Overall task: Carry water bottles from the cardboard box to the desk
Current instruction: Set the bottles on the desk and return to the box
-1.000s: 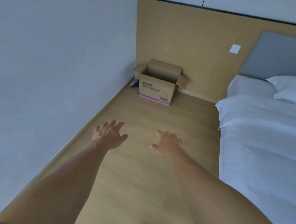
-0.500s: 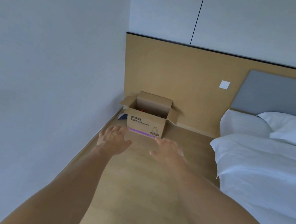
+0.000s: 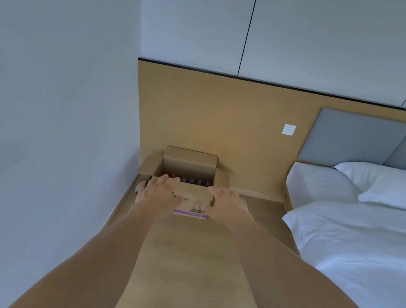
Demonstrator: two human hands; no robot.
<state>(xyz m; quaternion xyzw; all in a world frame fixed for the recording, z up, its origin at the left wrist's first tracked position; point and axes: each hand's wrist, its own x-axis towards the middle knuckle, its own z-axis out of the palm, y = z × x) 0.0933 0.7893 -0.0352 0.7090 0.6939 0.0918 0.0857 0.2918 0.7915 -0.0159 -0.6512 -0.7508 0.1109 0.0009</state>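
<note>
Both arms stretched toward the open box in the corner

The left hand (image 3: 157,193) and right hand (image 3: 226,202) hang with fingers spread and loose, holding nothing. Between and just beyond them, the cardboard box (image 3: 191,199) sits on the wood floor (image 3: 192,271), with bottle caps (image 3: 191,180) showing inside. A white bed (image 3: 367,244) lies right of the right hand.

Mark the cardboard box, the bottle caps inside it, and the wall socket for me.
cardboard box (image 3: 193,201): head view, printed front face.
bottle caps (image 3: 192,180): head view, middle cap of the row.
wall socket (image 3: 288,129): head view, centre of the plate.
</note>
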